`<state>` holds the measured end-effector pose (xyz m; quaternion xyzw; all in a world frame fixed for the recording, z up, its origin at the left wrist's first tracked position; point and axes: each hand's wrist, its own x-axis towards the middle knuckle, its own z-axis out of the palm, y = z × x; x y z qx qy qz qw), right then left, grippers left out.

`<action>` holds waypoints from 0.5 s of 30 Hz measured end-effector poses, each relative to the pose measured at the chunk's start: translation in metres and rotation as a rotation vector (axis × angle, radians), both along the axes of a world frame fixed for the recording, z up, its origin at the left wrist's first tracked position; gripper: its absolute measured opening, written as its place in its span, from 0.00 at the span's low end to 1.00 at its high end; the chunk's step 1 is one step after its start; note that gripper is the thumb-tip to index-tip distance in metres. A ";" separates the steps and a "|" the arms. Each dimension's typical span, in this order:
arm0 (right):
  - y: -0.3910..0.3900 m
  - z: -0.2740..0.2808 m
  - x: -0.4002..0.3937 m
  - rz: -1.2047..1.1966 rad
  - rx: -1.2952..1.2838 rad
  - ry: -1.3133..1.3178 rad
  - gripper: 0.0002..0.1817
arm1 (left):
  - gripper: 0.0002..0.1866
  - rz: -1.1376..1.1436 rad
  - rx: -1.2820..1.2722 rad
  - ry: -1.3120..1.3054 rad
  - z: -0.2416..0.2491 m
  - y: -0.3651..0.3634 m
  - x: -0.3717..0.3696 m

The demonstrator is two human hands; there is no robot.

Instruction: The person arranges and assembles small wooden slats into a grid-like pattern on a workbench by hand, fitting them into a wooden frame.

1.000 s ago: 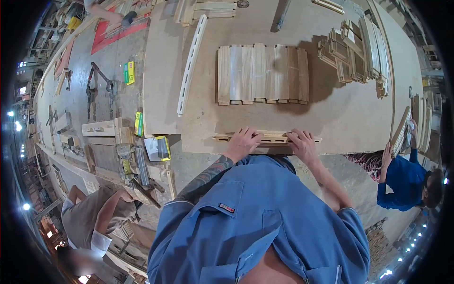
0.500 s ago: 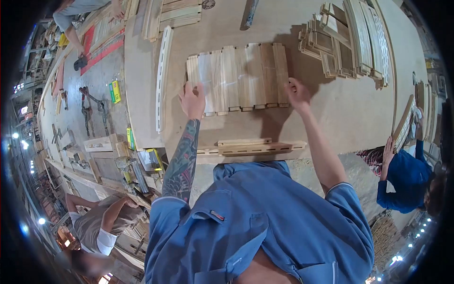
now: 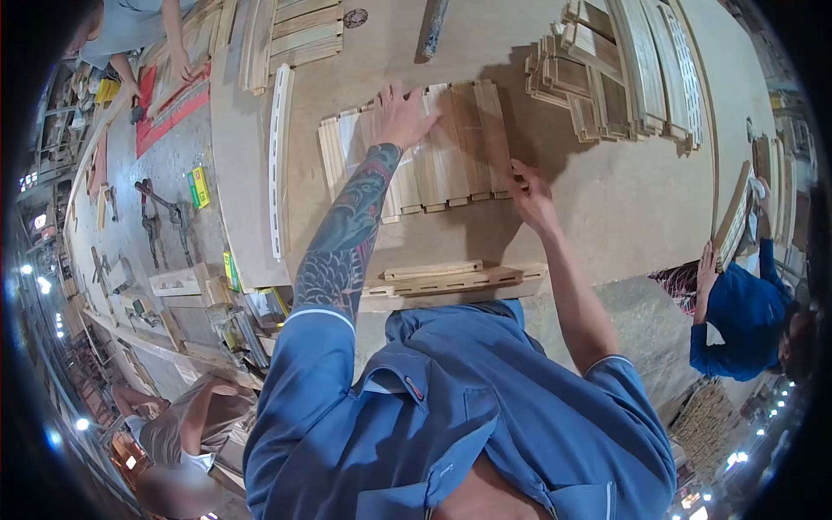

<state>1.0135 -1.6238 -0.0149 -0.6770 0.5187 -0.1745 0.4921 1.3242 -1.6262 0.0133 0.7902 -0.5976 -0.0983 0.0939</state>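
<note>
Several short wooden slats (image 3: 472,143) lie side by side on the workbench, forming one panel with slightly uneven ends. My left hand (image 3: 402,119) rests over the panel's upper middle, fingers spread, palm down. At the lower right corner my right hand (image 3: 531,198) has its fingers curled against the outermost slat; the fingertips are partly hidden. Left of the panel lies a long slotted wooden rail (image 3: 279,165). More slotted rails (image 3: 464,280) lie along the bench edge in front of my body.
Stacked short wooden frames (image 3: 572,82) and long strips (image 3: 637,69) stand at upper right. A slat stack (image 3: 303,33) and a metal rod (image 3: 435,30) lie at the back. Clamps (image 3: 165,208) are on the left bench. Co-workers stand at upper left, lower left and right (image 3: 745,316).
My left hand has moved from the panel's left edge up and right onto its top. My right hand stays at the right edge, slightly lower along it. The view has shifted a little.
</note>
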 end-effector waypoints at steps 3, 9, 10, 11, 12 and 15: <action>0.017 0.006 -0.003 0.020 -0.084 0.006 0.26 | 0.32 -0.059 0.101 0.046 0.005 0.028 -0.014; 0.052 0.060 0.000 0.130 -0.401 0.201 0.28 | 0.21 0.037 -0.094 0.396 0.066 0.103 -0.036; 0.068 0.078 0.013 0.145 -0.096 -0.004 0.31 | 0.17 -0.017 -0.115 0.717 0.086 0.113 -0.033; 0.081 0.088 0.026 0.158 0.212 -0.205 0.33 | 0.14 -0.080 -0.145 1.033 0.101 0.122 -0.030; 0.090 0.091 0.037 0.355 0.197 -0.212 0.33 | 0.11 -0.156 -0.229 1.106 0.110 0.132 -0.030; 0.114 0.094 0.094 0.724 0.176 0.033 0.26 | 0.11 -0.240 -0.213 1.173 0.166 0.175 -0.021</action>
